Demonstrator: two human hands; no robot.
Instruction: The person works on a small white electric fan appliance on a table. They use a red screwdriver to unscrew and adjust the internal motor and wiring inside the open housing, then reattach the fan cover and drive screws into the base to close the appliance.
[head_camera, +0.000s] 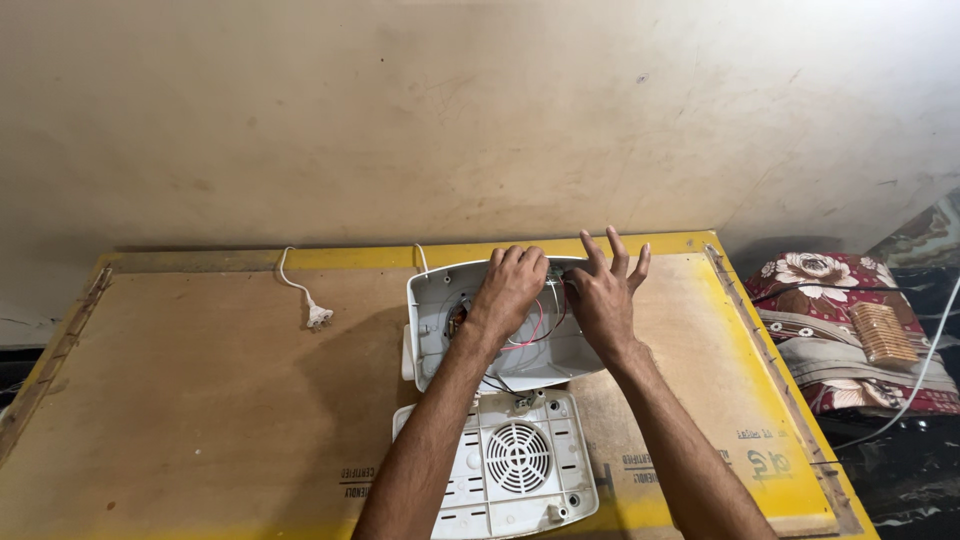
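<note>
- Head view shows an opened white shell (440, 310) lying hollow side up on the wooden table (200, 380), near the far edge, with thin red wires (535, 330) inside.
- Left hand (512, 285) is curled down into the shell, fingers bent at its far wall; whether it pinches something there, I cannot tell.
- Right hand (603, 295) rests on the shell's right edge just beside the left, fingers spread and holding nothing.
- Grille cover (515, 460) lies close in front, joined to the shell by dark wires.
- Plug (318, 317) and its white cord lie well apart at left.
- Risk, in my judgement: a hard pull could tear the thin wires loose, or drag the cover.
</note>
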